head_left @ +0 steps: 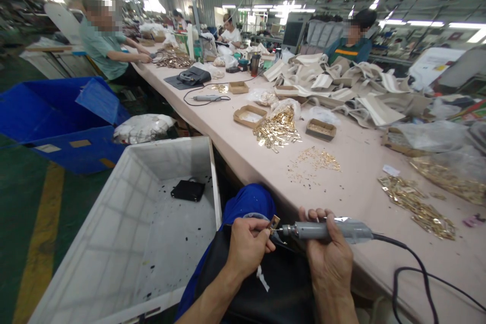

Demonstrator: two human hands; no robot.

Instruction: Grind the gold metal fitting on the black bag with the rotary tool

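Gold metal piece [275, 222] is held at the lower middle, above black material [281, 288] draped over the lap, near the front edge of the pale surface [243, 154]. At the far left, a blue bin [104, 136] is seen on the floor. Next to it a white tub [114, 205] is placed, in which a black pouch [188, 190] is laid among dark specks. Farther back on the surface, a second grey tool [207, 98] is laid down. The piece is pinched between the thumb and fingers of the left hand [248, 245]. Beyond, an open cardboard box [249, 117] is set beside a heap of gold fittings [279, 129]. A corded electric screwdriver [313, 230] is gripped in the right hand [329, 255], thumb and fingers wrapped about its barrel; its bit is pointed left at the piece, though whether contact is made cannot be told. Behind it, tiny gold parts [315, 161] are scattered. To the right, the black cord [412, 253] is looped, and more gold plates [417, 205] are strewn on the surface.
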